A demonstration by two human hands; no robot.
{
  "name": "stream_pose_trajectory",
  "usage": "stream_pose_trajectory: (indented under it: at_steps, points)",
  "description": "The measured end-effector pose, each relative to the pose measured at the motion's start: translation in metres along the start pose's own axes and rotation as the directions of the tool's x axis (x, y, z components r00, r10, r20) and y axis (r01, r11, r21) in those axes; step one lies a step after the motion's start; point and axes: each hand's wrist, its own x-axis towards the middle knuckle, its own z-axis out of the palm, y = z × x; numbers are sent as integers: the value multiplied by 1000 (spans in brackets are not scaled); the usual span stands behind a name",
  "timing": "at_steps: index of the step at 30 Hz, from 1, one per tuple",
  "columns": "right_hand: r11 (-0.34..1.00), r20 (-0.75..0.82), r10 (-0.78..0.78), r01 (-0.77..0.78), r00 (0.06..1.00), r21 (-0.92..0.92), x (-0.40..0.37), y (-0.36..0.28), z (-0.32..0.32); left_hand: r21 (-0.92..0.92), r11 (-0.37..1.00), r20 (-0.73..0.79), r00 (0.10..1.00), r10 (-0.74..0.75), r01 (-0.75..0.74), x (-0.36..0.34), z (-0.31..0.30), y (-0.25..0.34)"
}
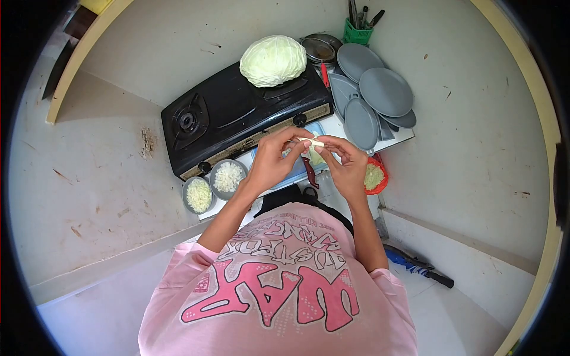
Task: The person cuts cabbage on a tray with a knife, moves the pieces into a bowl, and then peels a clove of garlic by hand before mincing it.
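Note:
My left hand (274, 159) and my right hand (346, 163) meet over the counter, fingertips pinching a small whitish vegetable piece (313, 142) between them. Its exact kind is too small to make out. Under the hands lies a blue cutting board (295, 173), partly hidden by them, with a pale green cabbage piece (315, 156) on it. A knife with a dark red handle (310, 174) rests there too, its blade mostly covered. To the left stand two grey bowls of finely chopped pale vegetables (228, 177) (199, 196).
Behind the board is a black two-burner stove (231, 113) with a whole cabbage (273, 61) on its right side. Grey plates (386, 92) and a green utensil basket (357, 32) stand at the back right. A red container (385, 173) holds chopped greens. White walls enclose both sides.

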Motion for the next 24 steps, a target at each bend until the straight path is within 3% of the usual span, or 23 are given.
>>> stream_pose_trajectory:
  at_steps: [3, 6, 9, 12, 15, 20, 24]
  points:
    - [996, 2, -3, 3, 1000, -87, 0, -3, 0, 195, 975, 18, 995, 103, -104, -1, -3, 6]
    - [992, -6, -1, 0, 1000, -127, 0, -8, 2, 174, 975, 6, 990, 143, -141, -3, -2, 2]
    - [995, -28, -38, 35, 999, -91, 0, -12, 7, -208, 976, -70, 996, 54, -68, -5, 8, -5]
    - [995, -50, -62, 58, 997, -87, 1, -15, 14, -460, 888, -147, 986, -75, -1, -5, 17, -6]
    - [989, -46, -73, 66, 996, -129, 0, -12, 20, -530, 845, -61, 990, -124, 73, -8, 14, -19]
    - [985, -37, -17, 10, 999, -171, -2, -1, 26, -463, 880, -62, 987, -148, 103, -12, 12, -32]
    - [936, 104, 105, -63, 989, -345, -5, 11, 22, -406, 902, -102, 974, -205, 147, -22, 12, -54]
